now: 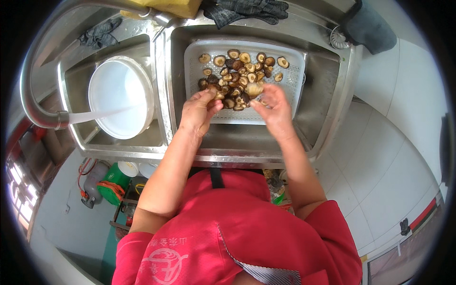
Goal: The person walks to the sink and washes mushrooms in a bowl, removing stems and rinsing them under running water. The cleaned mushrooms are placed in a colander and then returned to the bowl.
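Note:
Brown-capped shiitake mushrooms [243, 80] lie in a loose heap in a white perforated plastic basket [245, 43], which sits in the right basin of a stainless steel sink. Over the basket's near left part, my left hand [199, 109] holds a mushroom [218, 95] between thumb and fingers. At the heap's right side is my right hand [273, 110], its thumb and fingers apart. A motion-blurred pale mushroom [254, 90] is right beside its fingertips; whether the fingers grip it is unclear.
Water runs from a curved metal faucet [28, 82] into a white plastic bucket [119, 98] in the left basin. Dark knitted gloves [249, 10] lie on the sink's back ledge beside a yellow object [178, 8]. Another dark glove [101, 34] rests behind the left basin.

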The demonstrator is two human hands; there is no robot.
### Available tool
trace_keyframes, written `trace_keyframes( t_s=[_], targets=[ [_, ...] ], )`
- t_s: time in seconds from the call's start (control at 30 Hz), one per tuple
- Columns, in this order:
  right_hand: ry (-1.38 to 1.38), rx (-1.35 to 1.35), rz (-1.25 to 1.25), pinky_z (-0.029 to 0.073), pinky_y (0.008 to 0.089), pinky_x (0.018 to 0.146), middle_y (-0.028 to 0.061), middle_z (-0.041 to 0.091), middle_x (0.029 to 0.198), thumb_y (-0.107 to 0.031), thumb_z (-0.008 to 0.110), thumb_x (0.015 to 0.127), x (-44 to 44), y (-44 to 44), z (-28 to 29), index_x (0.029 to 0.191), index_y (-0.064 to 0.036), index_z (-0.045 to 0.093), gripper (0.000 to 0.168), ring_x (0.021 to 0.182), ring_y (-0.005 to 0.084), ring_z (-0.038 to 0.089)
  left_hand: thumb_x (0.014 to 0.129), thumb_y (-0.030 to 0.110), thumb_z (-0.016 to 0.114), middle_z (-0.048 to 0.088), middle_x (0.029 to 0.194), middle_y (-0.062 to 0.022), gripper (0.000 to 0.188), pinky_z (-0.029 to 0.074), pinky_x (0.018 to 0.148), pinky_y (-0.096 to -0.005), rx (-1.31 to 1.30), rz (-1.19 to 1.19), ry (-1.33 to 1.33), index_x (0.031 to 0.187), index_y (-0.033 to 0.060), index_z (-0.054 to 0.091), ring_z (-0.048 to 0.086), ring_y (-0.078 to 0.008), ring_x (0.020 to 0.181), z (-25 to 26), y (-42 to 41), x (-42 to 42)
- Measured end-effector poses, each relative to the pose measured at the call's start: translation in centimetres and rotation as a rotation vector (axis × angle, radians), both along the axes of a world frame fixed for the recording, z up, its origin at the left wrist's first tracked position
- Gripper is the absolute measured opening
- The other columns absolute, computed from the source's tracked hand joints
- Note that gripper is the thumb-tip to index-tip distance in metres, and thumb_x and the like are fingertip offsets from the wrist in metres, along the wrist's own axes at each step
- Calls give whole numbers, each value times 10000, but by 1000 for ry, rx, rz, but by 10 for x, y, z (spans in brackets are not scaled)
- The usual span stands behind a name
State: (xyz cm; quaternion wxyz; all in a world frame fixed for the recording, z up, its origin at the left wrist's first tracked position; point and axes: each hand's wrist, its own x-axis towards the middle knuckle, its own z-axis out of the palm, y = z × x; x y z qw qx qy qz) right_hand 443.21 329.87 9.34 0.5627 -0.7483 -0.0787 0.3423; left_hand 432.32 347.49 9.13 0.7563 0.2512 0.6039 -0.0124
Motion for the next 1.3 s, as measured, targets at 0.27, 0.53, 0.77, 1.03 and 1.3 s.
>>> trace_keyframes(
  t_s=[0.27, 0.53, 0.77, 1.03, 1.3],
  targets=[
    [-120, -830, 86, 420, 404, 996, 221, 612, 1182, -243, 652, 861, 47, -91, -69, 1304, 3, 446, 547, 1101, 376, 580, 824, 69, 643, 448, 1377, -273, 686, 343, 1071, -343, 612, -553, 167, 1394, -122, 312, 445, -339, 1291, -37, -9, -29],
    [85, -428, -140, 483, 357, 835, 166, 663, 1067, -197, 584, 913, 58, -78, 5, 1212, 22, 571, 371, 944, 245, 638, 867, 138, 595, 429, 1392, -292, 634, 313, 1098, -362, 654, -625, 197, 1397, -92, 334, 404, -374, 1327, -40, -4, -37],
    [126, -450, -232, 492, 282, 717, 107, 658, 1055, -141, 642, 856, 71, -94, 116, 1269, 57, 542, 469, 872, 162, 628, 914, 131, 597, 563, 1181, -146, 453, 486, 826, -292, 823, -572, -76, 1317, -35, 475, 591, -188, 938, 32, 7, -30],
    [107, -428, -206, 488, 323, 877, 147, 632, 1119, -105, 610, 830, 59, -79, 231, 1279, 95, 496, 504, 982, 212, 620, 973, 247, 527, 315, 1518, -145, 608, 197, 1147, -339, 592, -364, -606, 1476, 7, 284, 260, -226, 1415, 82, 44, -60],
    [180, -433, 12, 501, 326, 844, 156, 649, 1066, -82, 603, 789, 79, -28, 280, 1216, 102, 528, 470, 918, 206, 634, 998, 288, 425, 313, 1507, -155, 597, 212, 1134, -331, 435, -219, -703, 1471, -36, 263, 298, -221, 1384, 88, 46, -86]
  ],
)
